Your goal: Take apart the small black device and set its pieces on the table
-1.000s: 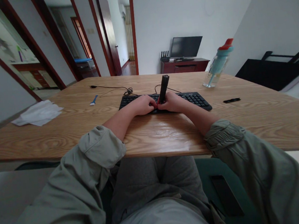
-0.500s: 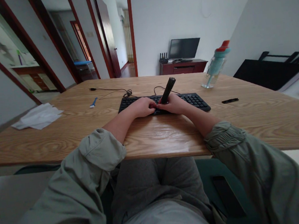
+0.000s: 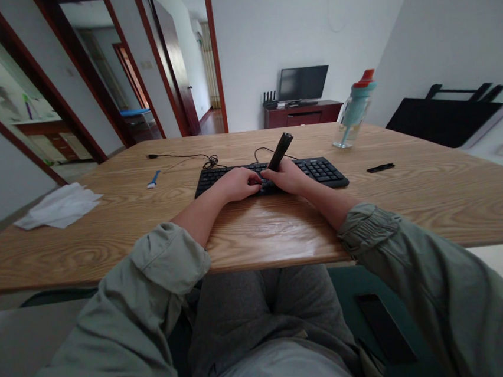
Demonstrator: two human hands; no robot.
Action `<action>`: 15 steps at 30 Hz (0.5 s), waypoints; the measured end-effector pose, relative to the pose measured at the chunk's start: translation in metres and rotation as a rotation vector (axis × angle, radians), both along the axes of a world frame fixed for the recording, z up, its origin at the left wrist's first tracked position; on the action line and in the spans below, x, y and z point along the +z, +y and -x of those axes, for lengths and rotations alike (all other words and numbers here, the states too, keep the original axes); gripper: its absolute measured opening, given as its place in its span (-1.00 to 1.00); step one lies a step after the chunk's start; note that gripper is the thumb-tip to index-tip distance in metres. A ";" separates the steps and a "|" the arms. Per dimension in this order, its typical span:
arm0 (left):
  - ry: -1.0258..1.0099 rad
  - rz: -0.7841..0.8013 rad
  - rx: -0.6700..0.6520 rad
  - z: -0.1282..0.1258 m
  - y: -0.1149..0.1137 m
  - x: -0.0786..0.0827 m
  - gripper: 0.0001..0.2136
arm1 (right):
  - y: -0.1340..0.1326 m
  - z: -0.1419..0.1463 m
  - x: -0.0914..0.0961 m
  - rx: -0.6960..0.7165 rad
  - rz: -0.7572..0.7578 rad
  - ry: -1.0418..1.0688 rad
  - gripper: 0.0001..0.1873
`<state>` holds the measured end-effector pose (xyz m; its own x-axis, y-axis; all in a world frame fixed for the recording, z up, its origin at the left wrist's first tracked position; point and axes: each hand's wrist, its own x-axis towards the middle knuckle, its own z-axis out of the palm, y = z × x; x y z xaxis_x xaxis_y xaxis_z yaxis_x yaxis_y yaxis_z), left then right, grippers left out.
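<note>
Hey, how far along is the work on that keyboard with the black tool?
Nothing looks finished yet: every key in view on the keyboard is still seated. In hand: the right hand grips a black stick-shaped tool, tilted, its tip down on the middle rows, while the left hand rests on the keys beside it. What the tip is doing is too small to tell. The numpad end looks untouched.
</note>
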<state>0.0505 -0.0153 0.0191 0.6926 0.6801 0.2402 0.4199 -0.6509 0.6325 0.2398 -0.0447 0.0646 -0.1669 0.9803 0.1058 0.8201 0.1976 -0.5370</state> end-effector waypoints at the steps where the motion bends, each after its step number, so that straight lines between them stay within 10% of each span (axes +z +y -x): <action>1: 0.000 0.003 0.003 0.000 0.000 0.000 -0.74 | 0.000 0.001 0.000 0.001 -0.011 -0.022 -0.75; 15: 0.010 0.033 0.001 0.001 -0.002 0.002 -0.74 | -0.014 0.008 0.017 -0.073 -0.009 -0.212 -0.72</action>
